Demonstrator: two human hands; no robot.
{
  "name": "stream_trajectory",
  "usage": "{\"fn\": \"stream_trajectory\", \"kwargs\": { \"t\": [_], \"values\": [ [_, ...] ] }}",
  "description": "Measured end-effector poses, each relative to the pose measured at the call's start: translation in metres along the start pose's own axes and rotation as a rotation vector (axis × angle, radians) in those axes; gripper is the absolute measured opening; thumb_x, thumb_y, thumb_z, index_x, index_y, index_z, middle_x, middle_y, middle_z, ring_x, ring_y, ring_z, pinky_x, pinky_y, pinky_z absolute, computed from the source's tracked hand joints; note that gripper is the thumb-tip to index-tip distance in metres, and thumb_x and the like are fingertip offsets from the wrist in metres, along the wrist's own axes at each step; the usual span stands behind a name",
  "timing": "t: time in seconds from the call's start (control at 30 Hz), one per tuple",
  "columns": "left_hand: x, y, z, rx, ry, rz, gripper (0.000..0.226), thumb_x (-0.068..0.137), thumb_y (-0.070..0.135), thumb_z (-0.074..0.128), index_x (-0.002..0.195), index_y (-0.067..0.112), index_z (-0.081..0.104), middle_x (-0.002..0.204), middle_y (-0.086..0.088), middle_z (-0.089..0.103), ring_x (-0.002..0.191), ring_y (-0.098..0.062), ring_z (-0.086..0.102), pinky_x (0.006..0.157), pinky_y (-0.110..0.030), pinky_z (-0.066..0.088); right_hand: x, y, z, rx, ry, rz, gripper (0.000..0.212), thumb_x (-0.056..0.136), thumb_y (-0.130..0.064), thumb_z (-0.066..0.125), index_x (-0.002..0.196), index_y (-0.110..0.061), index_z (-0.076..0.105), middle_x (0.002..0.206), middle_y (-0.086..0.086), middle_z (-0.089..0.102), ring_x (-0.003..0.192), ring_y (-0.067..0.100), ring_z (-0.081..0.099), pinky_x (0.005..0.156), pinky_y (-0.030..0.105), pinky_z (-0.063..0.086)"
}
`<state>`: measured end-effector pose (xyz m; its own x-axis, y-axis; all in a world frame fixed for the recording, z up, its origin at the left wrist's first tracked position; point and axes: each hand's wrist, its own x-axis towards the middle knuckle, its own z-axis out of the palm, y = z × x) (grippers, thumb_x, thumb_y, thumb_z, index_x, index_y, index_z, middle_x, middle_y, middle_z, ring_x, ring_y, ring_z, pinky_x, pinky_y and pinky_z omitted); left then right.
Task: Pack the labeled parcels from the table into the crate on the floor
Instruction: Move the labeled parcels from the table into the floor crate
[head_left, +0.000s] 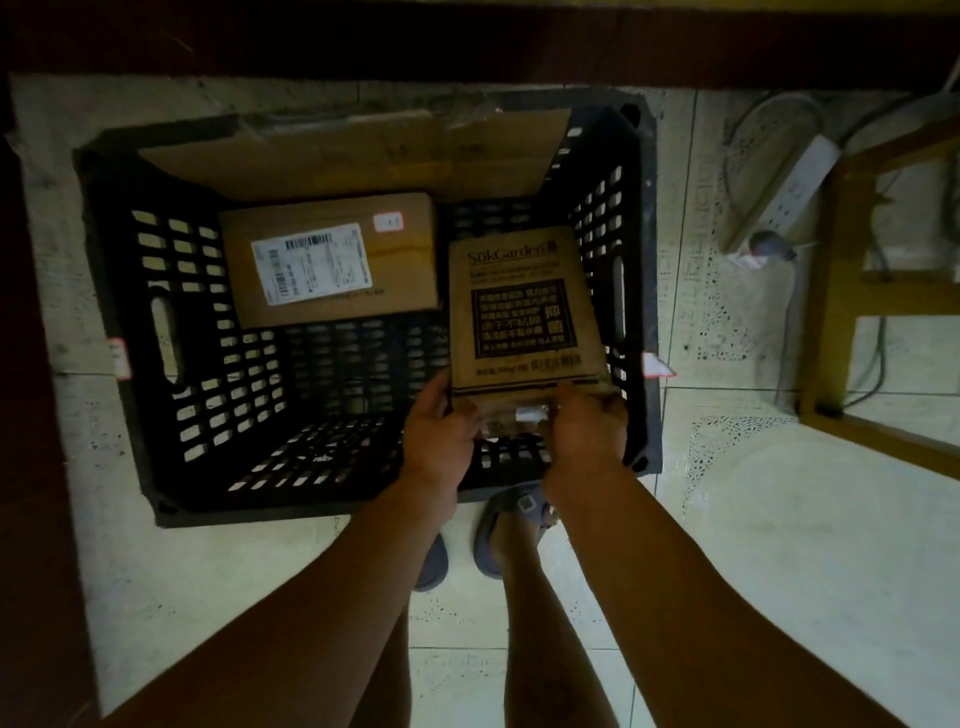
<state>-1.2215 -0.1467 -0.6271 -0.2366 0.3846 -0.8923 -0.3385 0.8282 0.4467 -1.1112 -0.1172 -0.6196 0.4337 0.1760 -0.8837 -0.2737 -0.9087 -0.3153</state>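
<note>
Risk lies at the crate (119, 291) wall; my left hand (441, 431) and right hand (587, 431) grip only the near end of the printed parcel (524, 306), over its right side; the far end may snag.

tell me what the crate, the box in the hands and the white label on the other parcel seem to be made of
The crate looks like moulded black plastic, matt, judging by its regular slotted walls and cut-out handles. The held box is brown cardboard, matt, printed in black. The white label is probably a paper sticker: it lies flat on the brown cardboard parcel and bears barcodes.
</note>
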Motion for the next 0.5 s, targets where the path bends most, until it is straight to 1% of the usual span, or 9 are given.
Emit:
{"fn": "stream_trajectory", "kwargs": {
  "t": [0.03, 0.07, 0.13, 0.17, 0.23, 0.3, 0.37, 0.43, 0.5],
  "values": [
    [0.000, -0.004, -0.002, -0.015, 0.007, 0.005, 0.038, 0.093, -0.006, 0.050, 0.120, 0.017, 0.064, 0.113, -0.002, 0.073, 0.104, -0.014, 0.069, 0.077, -0.019, 0.056, -0.001, 0.005, -0.001, 0.004, 0.014, -0.003, 0.064, 0.089, -0.028, 0.068, 0.145, -0.024, 0.039, 0.134, 0.008, 0.057, 0.111, 0.028, 0.061, 0.097, 0.047, 0.050],
    [0.000, -0.007, -0.003, -0.035, 0.018, 0.008, 0.036, 0.093, -0.007, 0.050, 0.112, 0.019, 0.066, 0.105, 0.003, 0.075, 0.097, -0.009, 0.070, 0.071, -0.016, 0.055, -0.001, 0.008, -0.003, 0.007, 0.018, -0.007, 0.064, 0.088, -0.033, 0.070, 0.144, -0.026, 0.041, 0.132, 0.006, 0.059, 0.114, 0.029, 0.060, 0.098, 0.050, 0.049],
    [0.001, -0.007, -0.004, -0.074, 0.036, 0.006, 0.036, 0.092, -0.008, 0.051, 0.101, 0.023, 0.066, 0.094, 0.007, 0.076, 0.085, -0.003, 0.072, 0.065, -0.014, 0.053, 0.001, 0.011, -0.006, 0.015, 0.018, 0.007, 0.060, 0.088, -0.036, 0.069, 0.142, -0.028, 0.044, 0.130, 0.006, 0.060, 0.114, 0.031, 0.060, 0.097, 0.052, 0.050],
    [0.001, -0.004, -0.002, -0.081, 0.036, 0.001, 0.035, 0.092, -0.008, 0.053, 0.101, 0.023, 0.065, 0.096, 0.005, 0.075, 0.084, -0.003, 0.072, 0.066, -0.015, 0.054, 0.004, 0.011, -0.007, 0.028, 0.025, 0.025, 0.059, 0.088, -0.036, 0.068, 0.141, -0.028, 0.045, 0.130, 0.007, 0.061, 0.113, 0.032, 0.061, 0.097, 0.052, 0.050],
    [-0.003, -0.002, -0.001, -0.080, 0.044, -0.014, 0.034, 0.089, -0.008, 0.057, 0.106, 0.021, 0.064, 0.105, -0.001, 0.073, 0.093, -0.010, 0.071, 0.073, -0.021, 0.056, 0.010, 0.012, -0.010, 0.022, 0.049, 0.049, 0.058, 0.088, -0.039, 0.068, 0.140, -0.028, 0.046, 0.128, 0.008, 0.062, 0.113, 0.033, 0.061, 0.096, 0.053, 0.050],
    [-0.010, 0.001, -0.001, -0.053, 0.076, -0.003, 0.040, 0.085, -0.008, 0.059, 0.116, 0.017, 0.061, 0.114, -0.006, 0.071, 0.107, -0.021, 0.068, 0.088, -0.036, 0.055, 0.010, 0.015, -0.011, -0.025, 0.060, 0.048, 0.059, 0.087, -0.043, 0.066, 0.140, -0.027, 0.045, 0.129, 0.007, 0.061, 0.115, 0.033, 0.060, 0.098, 0.054, 0.049],
    [-0.015, 0.003, 0.001, -0.033, 0.092, 0.025, 0.044, 0.085, -0.010, 0.057, 0.124, 0.011, 0.057, 0.120, -0.012, 0.068, 0.113, -0.029, 0.064, 0.098, -0.049, 0.051, 0.008, 0.018, -0.011, -0.041, 0.065, 0.033, 0.058, 0.088, -0.043, 0.065, 0.140, -0.028, 0.045, 0.131, 0.006, 0.060, 0.118, 0.032, 0.058, 0.100, 0.053, 0.047],
    [-0.011, 0.008, 0.005, -0.048, 0.099, 0.021, 0.043, 0.088, -0.010, 0.056, 0.126, 0.008, 0.054, 0.123, -0.015, 0.066, 0.115, -0.032, 0.062, 0.101, -0.051, 0.049, 0.010, 0.013, -0.007, -0.024, 0.054, 0.042, 0.051, 0.090, -0.035, 0.064, 0.138, -0.027, 0.048, 0.129, 0.005, 0.062, 0.116, 0.031, 0.060, 0.098, 0.051, 0.049],
    [0.005, 0.013, 0.009, -0.010, 0.118, -0.016, 0.041, 0.089, -0.009, 0.054, 0.126, 0.010, 0.056, 0.122, -0.013, 0.066, 0.115, -0.031, 0.062, 0.102, -0.050, 0.048, 0.018, 0.000, 0.003, 0.100, -0.012, 0.131, 0.044, 0.092, -0.024, 0.063, 0.134, -0.023, 0.053, 0.123, 0.007, 0.065, 0.106, 0.028, 0.064, 0.084, 0.044, 0.054]
  ]
}}
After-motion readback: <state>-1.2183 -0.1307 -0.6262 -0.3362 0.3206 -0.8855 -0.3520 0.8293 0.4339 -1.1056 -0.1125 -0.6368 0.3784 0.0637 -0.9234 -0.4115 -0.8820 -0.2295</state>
